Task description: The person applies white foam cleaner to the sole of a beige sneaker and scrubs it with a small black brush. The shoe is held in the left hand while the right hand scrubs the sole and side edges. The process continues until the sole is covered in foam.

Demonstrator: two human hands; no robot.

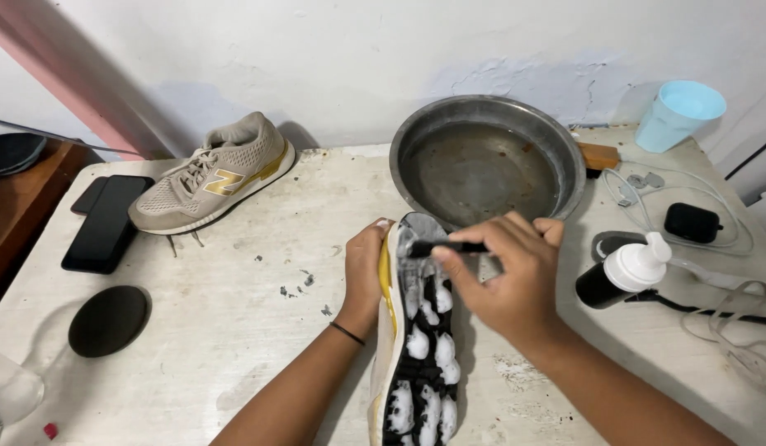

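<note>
Here, the sneaker point(412, 347) is lying on its side on the counter point(234, 330) with its black sole turned up and covered in white foam patches, so the soaping is looking largely done while its tan mate point(210, 175) by the wall is sitting untouched. The left hand point(364, 277) is steadying the sneaker, its grip clamped over the yellow edge, and the right hand point(507, 277) is pinching a dark brush handle point(447, 246) over the toe, just before the metal basin point(487, 161) and beside the pump bottle point(624, 272). The brush head is hard to make out, and the heel is being cut off by the frame's bottom edge.
</note>
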